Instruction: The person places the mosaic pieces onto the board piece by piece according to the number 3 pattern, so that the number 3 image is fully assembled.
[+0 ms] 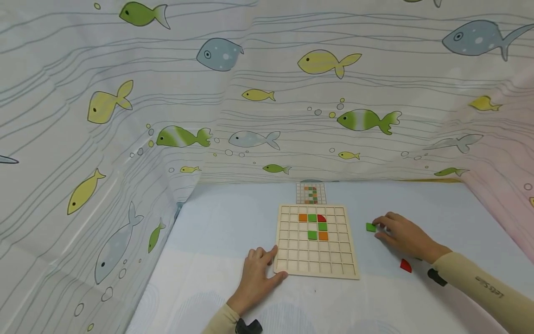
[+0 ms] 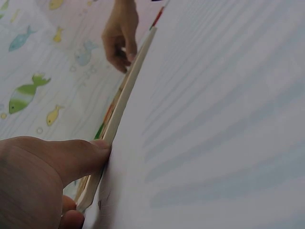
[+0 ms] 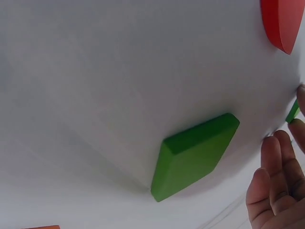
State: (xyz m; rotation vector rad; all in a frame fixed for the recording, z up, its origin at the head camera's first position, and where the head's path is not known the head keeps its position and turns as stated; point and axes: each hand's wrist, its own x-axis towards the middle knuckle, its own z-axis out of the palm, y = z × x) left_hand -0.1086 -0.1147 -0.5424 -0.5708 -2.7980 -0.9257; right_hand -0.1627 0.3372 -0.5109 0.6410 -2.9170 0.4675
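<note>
My left hand (image 1: 255,278) holds the near left corner of a wooden grid board (image 1: 292,264), its thumb (image 2: 90,152) against the near edge and its fingers along the left side. Orange, green and red tiles sit in the board's upper cells. On the table right of the board, my right hand (image 1: 406,236) pinches the edge of a green square tile (image 1: 370,227) with thumb and fingertips. In the right wrist view that tile (image 3: 292,111) shows only partly between the fingers. Another green tile (image 3: 193,157) lies under the right wrist, mostly hidden in the head view.
A red tile with a curved side (image 1: 405,266) lies near my right wrist. Part of an orange tile (image 3: 45,227) shows at the bottom of the right wrist view. Behind the board is a small pattern card (image 1: 300,197). A fish-printed curtain (image 1: 283,111) surrounds the table.
</note>
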